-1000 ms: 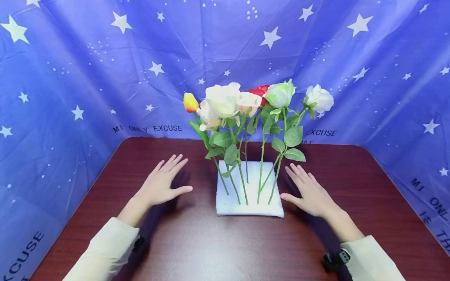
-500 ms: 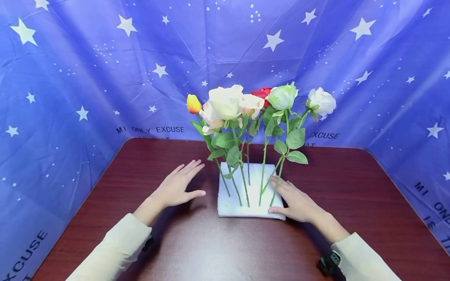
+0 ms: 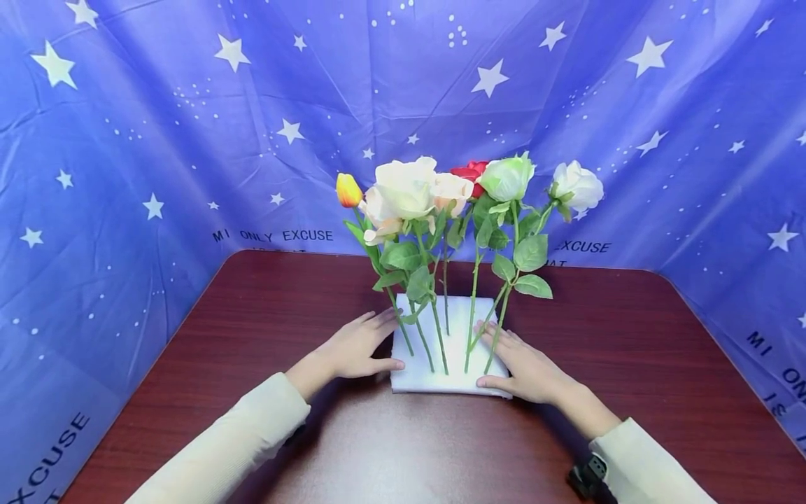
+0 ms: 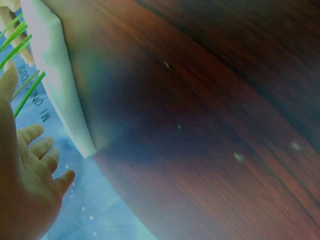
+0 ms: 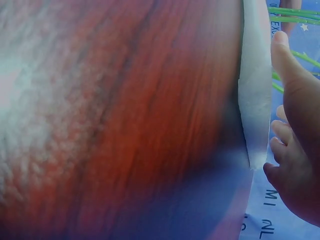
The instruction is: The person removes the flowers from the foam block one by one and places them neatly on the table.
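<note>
White foam (image 3: 420,381) bearing flowers (image 3: 406,185) lay, I saw remotely, between the left hand (image 3: 357,351) and the right hand (image 3: 525,365), both thumb-and-fingers apart, gripping nothing, the right overlapping it more.

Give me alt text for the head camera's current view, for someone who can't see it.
A left hand and right hand, fingers extended, flank a white foam slab holding a yellow-orange tulip and roses in white, cream, red and pale green. It sits on a dark red wood-grain table before a blue star-print cloth.

L + R hands (image 3: 357,348) (image 3: 534,369), fingers (image 3: 380,323) ext'd
</note>
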Demonstrator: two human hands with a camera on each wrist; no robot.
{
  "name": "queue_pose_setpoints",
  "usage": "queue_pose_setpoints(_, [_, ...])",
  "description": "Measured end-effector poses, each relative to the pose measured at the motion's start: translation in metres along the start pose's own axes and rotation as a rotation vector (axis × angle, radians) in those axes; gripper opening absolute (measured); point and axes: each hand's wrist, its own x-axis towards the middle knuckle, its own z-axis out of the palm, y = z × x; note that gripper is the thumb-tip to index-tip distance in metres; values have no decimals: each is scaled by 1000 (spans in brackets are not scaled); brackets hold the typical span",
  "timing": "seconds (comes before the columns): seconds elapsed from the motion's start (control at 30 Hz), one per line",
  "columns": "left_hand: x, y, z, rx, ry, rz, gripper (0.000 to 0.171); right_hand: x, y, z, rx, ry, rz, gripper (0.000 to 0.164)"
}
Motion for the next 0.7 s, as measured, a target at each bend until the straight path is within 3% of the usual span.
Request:
queue_pose_setpoints(0.43, [2, 11, 11, 81, -85, 8, 85, 0, 1, 2, -14, 12, -14, 82])
queue_pose_setpoints(0.7, [12, 17, 16, 125, -98, 19, 86, -6, 9, 0, -9, 27, -2, 82])
